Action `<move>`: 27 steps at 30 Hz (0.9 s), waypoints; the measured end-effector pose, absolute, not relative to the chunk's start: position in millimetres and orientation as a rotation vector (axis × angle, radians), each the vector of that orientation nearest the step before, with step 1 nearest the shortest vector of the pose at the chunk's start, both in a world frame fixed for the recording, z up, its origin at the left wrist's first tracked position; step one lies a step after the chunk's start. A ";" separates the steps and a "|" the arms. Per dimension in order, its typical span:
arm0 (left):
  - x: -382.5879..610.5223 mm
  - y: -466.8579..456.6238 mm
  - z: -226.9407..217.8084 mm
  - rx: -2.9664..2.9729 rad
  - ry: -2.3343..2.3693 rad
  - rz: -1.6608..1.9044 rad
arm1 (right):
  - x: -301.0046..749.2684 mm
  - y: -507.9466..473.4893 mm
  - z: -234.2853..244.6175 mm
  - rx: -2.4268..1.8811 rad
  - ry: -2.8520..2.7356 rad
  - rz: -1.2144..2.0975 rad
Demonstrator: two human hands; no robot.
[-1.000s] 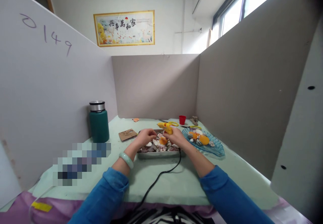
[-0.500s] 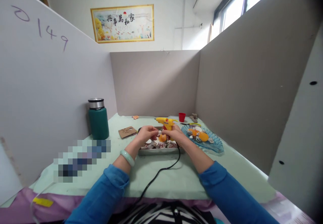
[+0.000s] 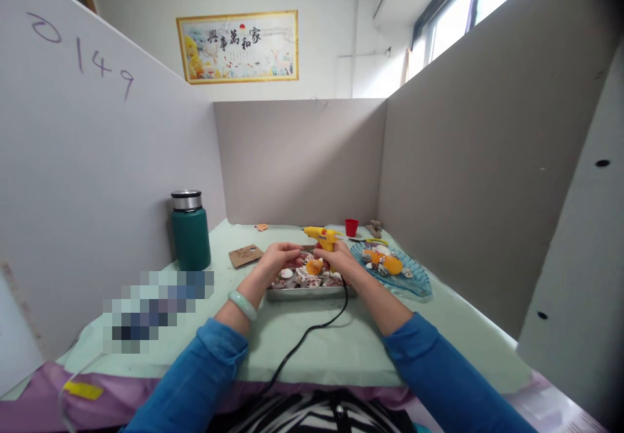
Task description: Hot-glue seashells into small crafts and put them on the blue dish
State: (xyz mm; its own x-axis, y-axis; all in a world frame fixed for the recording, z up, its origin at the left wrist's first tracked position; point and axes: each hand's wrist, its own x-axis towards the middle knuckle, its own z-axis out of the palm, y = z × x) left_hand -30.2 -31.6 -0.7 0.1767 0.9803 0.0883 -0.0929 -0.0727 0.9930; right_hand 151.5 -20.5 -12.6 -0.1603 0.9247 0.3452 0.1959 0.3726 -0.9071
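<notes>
My right hand (image 3: 340, 261) is wrapped round the grip of a yellow hot glue gun (image 3: 320, 235), its nozzle pointing left. A black cord (image 3: 312, 330) runs from the gun down to the table's front edge. Close by on the left, my left hand (image 3: 281, 257) has thumb and fingertips pinched together; anything between them is too small to make out. Both hands hover over a metal tray (image 3: 305, 295) filled with seashells. Among those lie an orange shell (image 3: 314, 266) and a white shell (image 3: 286, 274). My hands hide the tray's far corners.
A blue shell-shaped dish (image 3: 419, 282) with shells and orange pieces stands to the right. Behind it are yellow-handled pliers (image 3: 377, 241) and a red cup (image 3: 351, 227). A brown card (image 3: 246, 255) and a green bottle (image 3: 190, 238) stand left. Partitions enclose three sides.
My left hand has moved slightly left, away from the right fingers. More of the shells in the tray's middle show. The glue gun has shifted a little to the right.
</notes>
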 end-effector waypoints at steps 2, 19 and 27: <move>-27.0 -32.1 -2.1 1.319 0.971 1.176 | 150.3 -23.6 -10.4 -0.967 -1.615 0.945; -21.6 -31.0 -9.0 1.464 0.850 1.236 | 148.1 -23.3 -10.2 -0.834 -1.454 1.115; -21.4 -29.1 -9.5 1.489 0.930 1.282 | 147.8 -20.5 -11.8 -0.826 -1.415 1.102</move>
